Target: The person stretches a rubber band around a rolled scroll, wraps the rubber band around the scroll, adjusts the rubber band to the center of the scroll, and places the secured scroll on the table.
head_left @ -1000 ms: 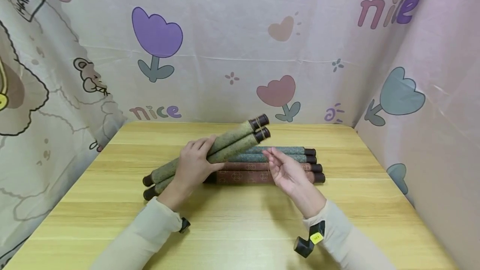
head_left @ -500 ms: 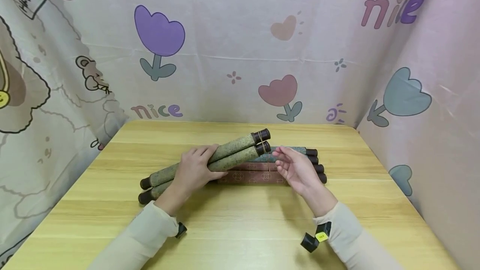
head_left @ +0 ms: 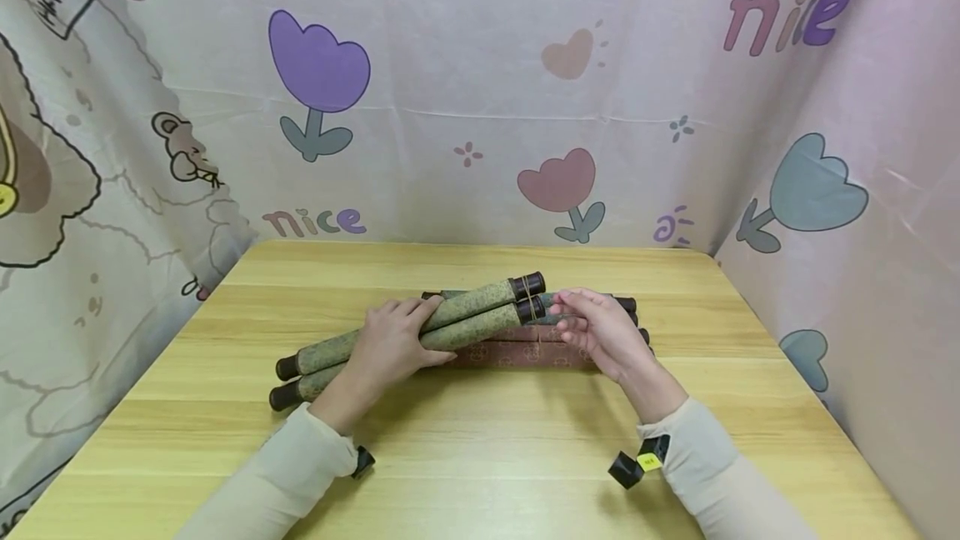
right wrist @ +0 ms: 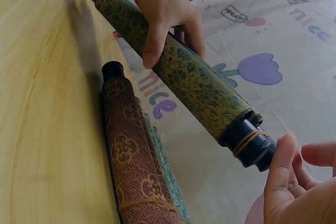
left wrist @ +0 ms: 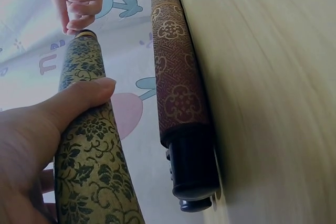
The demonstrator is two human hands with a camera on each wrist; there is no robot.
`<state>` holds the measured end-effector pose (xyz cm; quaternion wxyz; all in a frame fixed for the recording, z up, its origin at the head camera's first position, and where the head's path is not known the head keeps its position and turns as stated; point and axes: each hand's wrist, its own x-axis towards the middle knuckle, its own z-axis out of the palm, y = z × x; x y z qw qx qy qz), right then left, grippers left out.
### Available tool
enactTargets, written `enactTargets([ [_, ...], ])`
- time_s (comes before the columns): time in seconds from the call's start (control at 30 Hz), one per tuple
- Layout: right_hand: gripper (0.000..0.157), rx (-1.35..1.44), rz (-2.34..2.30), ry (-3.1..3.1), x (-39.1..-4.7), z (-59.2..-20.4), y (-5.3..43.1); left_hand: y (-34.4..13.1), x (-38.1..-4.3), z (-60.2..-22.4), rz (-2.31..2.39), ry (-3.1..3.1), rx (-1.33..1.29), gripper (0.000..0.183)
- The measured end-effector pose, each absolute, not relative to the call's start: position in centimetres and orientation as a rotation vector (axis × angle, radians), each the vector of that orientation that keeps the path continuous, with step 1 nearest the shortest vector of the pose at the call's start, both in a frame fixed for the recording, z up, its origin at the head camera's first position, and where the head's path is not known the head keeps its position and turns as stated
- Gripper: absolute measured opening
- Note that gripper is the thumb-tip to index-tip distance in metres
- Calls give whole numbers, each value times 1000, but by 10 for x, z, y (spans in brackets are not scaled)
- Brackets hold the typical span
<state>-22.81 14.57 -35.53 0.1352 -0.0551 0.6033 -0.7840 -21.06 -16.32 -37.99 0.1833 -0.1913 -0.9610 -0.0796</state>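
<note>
My left hand (head_left: 386,348) grips a yellow-green brocade scroll (head_left: 472,309), its two rollers side by side with dark end knobs. The scroll is tilted, its right end raised. A rubber band (right wrist: 248,139) circles the knobs at that end. My right hand (head_left: 603,332) is beside the banded end, fingers loosely bent, thumb and index finger apart in the right wrist view; whether a fingertip touches the knob I cannot tell. Behind and below lie a dark red scroll (head_left: 517,354), with a rubber band round its middle, and a blue-green scroll (right wrist: 168,166), both partly hidden.
The wooden table (head_left: 480,457) reaches back to a printed curtain (head_left: 435,65), which also hangs at both sides. Black wrist cameras (head_left: 626,469) are strapped to both sleeves.
The raised right end of the yellow-green scroll has come down, and its left end has shifted slightly left. My right hand has moved slightly right and stays near the banded end.
</note>
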Motion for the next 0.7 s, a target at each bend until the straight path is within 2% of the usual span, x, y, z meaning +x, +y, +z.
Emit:
enactTargets([
  [0.33,27,-204,-2083,2141,-232,-358,143,-157,-209,-378,-143,-2730,-548,89],
  [0.7,29,-211,-1718,2688,-232,-362,141,-146,-209,-379,-102,-2743,-546,88],
])
